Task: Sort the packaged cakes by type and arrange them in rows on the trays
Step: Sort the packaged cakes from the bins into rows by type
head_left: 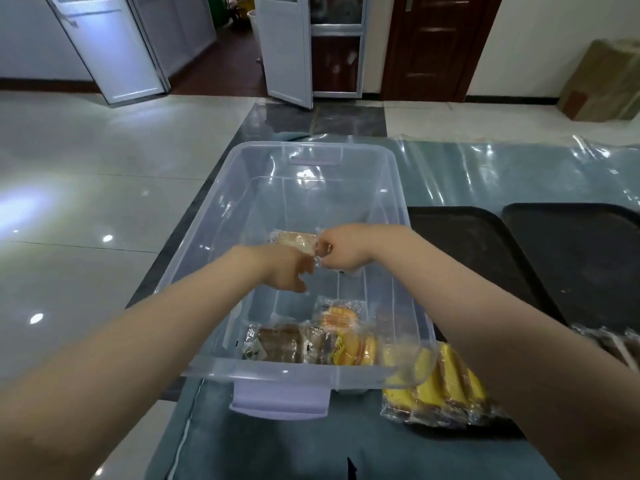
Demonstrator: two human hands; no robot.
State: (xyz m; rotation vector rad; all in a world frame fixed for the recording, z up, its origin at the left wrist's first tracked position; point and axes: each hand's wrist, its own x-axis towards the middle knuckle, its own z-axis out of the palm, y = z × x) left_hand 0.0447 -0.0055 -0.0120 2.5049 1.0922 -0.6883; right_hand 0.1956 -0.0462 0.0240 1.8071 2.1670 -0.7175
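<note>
The sorting looks barely begun. Both hands reach into the clear plastic bin [242, 188] at the centre of the frame. The right hand [341, 252] pinches the wrapper edge of a pale packaged cake [294, 241] with curled fingers, and the left hand [289, 271] sits just beside the same packet with fingers loosely curled; whether it holds the wrapper I cannot tell.

Several cakes are left in the bin along its near wall at lower centre: a brown packaged cake [277, 342], and orange-yellow ones [341, 322] beside it. A pile of yellow cakes [446, 386] lies outside the bin at lower right, partly over the near end of a tray.

The 2 dark trays [474, 244] at the right of the frame show mostly bare surface and no finished rows. Nearly all the sorting and arranging is left.
</note>
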